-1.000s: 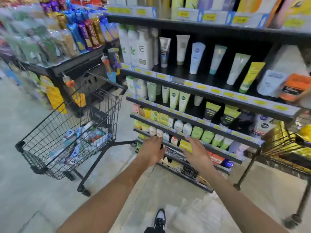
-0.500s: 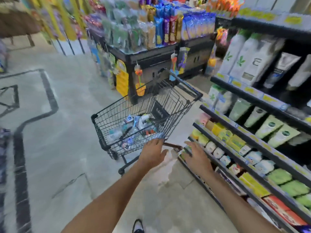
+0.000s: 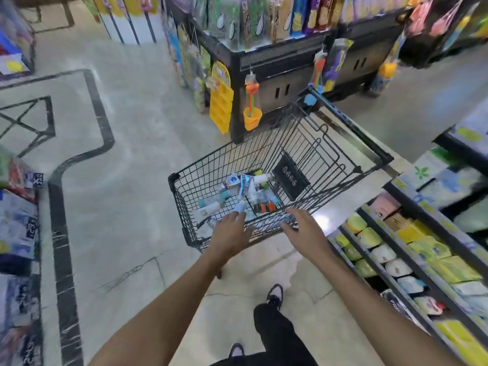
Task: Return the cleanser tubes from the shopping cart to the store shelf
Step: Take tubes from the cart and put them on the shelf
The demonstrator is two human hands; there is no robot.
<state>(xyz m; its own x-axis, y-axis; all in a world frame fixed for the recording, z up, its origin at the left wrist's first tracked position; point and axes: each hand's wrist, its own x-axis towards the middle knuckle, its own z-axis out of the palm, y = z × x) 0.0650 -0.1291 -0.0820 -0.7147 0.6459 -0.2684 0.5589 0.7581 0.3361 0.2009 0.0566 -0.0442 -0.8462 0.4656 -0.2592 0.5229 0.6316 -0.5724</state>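
Tubes are heaped in the cart; both hands, left and right, are spread empty at its 6 o'clock rim, shelf at 3 o'clock.

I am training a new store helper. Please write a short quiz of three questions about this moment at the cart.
1. True or false: the left hand already holds a tube.
2. Where do the cleanser tubes lie: A) on the floor, B) in the shopping cart, C) in the right hand?
3. On which side of the person does the store shelf stand?

Key: 1 false, both hands are open and empty; 2 B; 3 the right.
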